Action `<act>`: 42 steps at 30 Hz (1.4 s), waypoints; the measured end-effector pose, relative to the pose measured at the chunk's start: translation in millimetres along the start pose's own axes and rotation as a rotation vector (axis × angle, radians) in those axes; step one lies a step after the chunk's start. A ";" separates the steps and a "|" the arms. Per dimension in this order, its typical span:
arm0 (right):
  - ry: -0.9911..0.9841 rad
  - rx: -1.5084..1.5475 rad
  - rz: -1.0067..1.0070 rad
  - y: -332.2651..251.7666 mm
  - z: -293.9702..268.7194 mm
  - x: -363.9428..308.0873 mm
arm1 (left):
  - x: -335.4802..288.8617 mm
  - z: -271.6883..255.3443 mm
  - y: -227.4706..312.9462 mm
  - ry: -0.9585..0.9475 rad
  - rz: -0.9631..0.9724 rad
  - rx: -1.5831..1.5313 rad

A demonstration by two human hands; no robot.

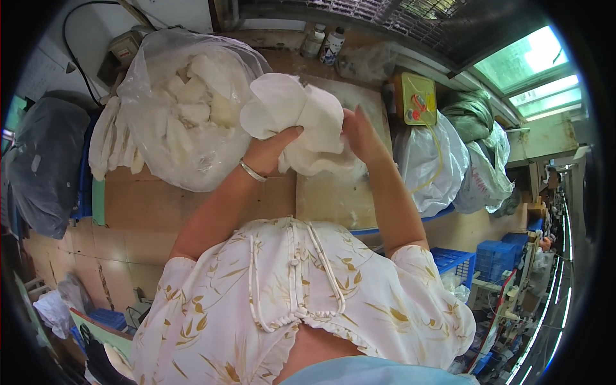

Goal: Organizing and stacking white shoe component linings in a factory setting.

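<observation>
Above the worktable I hold up a soft white lobed piece with rounded edges, which looks like fabric or padding; its exact kind I cannot make out. My left hand, with a bangle at the wrist, is closed on its lower left part, thumb on top. At its right edge, my right hand pinches the piece, some fingers hidden behind it. More off-white material shows beneath, above a pale board. To the left, a big clear plastic bag contains many off-white soft pieces.
Long off-white pieces hang beside the bag. Two small bottles stand at the back. On the right are a yellow container, white plastic sacks and a blue crate. A dark bag sits far left.
</observation>
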State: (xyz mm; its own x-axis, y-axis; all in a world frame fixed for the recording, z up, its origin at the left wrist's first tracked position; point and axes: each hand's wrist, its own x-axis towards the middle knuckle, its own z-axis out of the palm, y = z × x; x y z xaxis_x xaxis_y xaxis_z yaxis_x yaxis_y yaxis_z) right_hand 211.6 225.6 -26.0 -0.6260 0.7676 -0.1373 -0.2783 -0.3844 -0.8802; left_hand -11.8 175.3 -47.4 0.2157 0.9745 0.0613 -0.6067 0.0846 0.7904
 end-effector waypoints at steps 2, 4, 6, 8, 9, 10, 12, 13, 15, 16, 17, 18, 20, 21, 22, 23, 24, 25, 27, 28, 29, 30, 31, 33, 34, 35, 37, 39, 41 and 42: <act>0.093 0.096 0.034 -0.6 19.8 13.2 | -3.0 -4.6 0.1 0.055 0.016 0.106; 0.247 -0.099 -0.001 0.4 33.4 20.2 | -5.4 -1.6 3.6 0.059 0.007 0.089; 0.279 -0.010 -0.155 1.4 34.8 23.2 | -5.5 0.8 5.9 0.048 0.016 0.044; 0.294 0.077 -0.300 -1.4 34.0 26.1 | -4.1 -5.7 4.5 0.131 -0.064 -0.051; 0.238 0.063 -0.319 -9.4 31.7 22.1 | -3.2 -8.2 5.0 0.138 -0.058 -0.049; 0.185 0.050 -0.338 -16.4 31.1 17.5 | -3.0 -8.7 6.3 0.137 -0.081 -0.074; 0.129 0.047 -0.311 -24.5 40.2 13.5 | -3.0 -8.3 8.4 0.158 -0.118 -0.066; 0.070 -0.004 -0.277 -26.1 46.5 13.1 | -1.7 -8.4 6.6 0.147 -0.113 -0.030; 0.013 -0.058 -0.244 -24.2 55.9 18.3 | -0.3 -12.7 -1.4 0.133 -0.106 0.003; 0.059 -0.243 -0.204 -21.9 61.9 23.5 | -1.4 -16.5 -7.1 0.109 -0.082 0.045; 0.106 -0.429 -0.162 -19.6 67.7 28.7 | -2.3 -21.8 -13.7 0.085 -0.058 0.086; 0.206 -0.525 -0.191 -8.7 64.3 35.7 | -0.4 -31.7 -21.1 0.094 -0.145 0.096; 0.211 -0.464 -0.296 2.7 62.5 39.5 | 0.1 -20.3 -11.6 0.062 -0.110 0.128; 0.206 -0.467 -0.294 3.9 59.3 38.7 | 0.1 -17.3 -9.8 0.065 -0.106 0.125; 0.211 -0.519 -0.260 3.9 56.9 36.4 | -1.3 -15.0 -7.6 0.055 -0.049 0.201; 0.215 -0.571 -0.226 3.9 56.5 34.8 | -2.3 -14.3 -6.7 0.044 0.009 0.277; 0.211 -0.573 -0.224 4.3 59.2 34.0 | -2.6 -17.9 -7.8 0.086 -0.062 0.350; 0.184 -0.432 -0.248 4.0 63.5 33.7 | -1.7 -21.6 -8.4 0.072 -0.039 0.409; 0.140 -0.167 -0.259 2.7 69.7 31.4 | -2.6 -26.1 -9.0 0.065 -0.012 0.468; 0.148 -0.170 -0.262 5.8 63.5 30.4 | -3.4 -19.7 -4.4 0.053 -0.012 0.475; 0.170 -0.059 -0.269 13.4 54.7 32.0 | -5.6 -14.8 0.4 0.050 -0.006 0.486; 0.191 0.052 -0.275 18.9 48.2 32.5 | -6.8 -11.8 2.2 -0.011 0.004 0.339; 0.190 0.052 -0.275 21.8 44.8 32.4 | -9.0 -7.6 8.7 -0.029 -0.028 0.276; 0.191 0.253 -0.305 25.3 40.4 30.0 | -11.3 -3.7 16.8 -0.032 -0.124 0.134; 0.188 0.253 -0.306 25.1 39.3 29.1 | -11.4 -4.9 15.9 -0.031 -0.122 0.136; 0.151 0.288 -0.298 24.5 38.1 28.1 | -11.1 -7.0 13.3 -0.013 -0.132 0.078; 0.113 0.323 -0.296 23.8 36.1 25.7 | -12.1 -3.7 14.7 0.037 -0.160 0.029; 0.123 0.293 -0.336 23.0 33.9 22.6 | -10.4 6.1 17.0 0.122 -0.080 -0.005; 0.154 0.291 -0.391 22.3 25.6 22.1 | -7.7 5.5 16.3 0.182 -0.040 -0.054; 0.188 0.288 -0.445 20.6 22.1 21.4 | -6.5 5.0 16.6 0.200 -0.019 -0.078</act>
State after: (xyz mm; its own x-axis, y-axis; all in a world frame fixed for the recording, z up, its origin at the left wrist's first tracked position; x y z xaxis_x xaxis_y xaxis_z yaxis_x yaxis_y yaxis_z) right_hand 176.4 222.7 -37.1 -0.2696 0.9558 0.1170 -0.6897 -0.1069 -0.7161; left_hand -19.4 169.3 -31.6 0.0761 0.9937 -0.0818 -0.6629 0.1118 0.7403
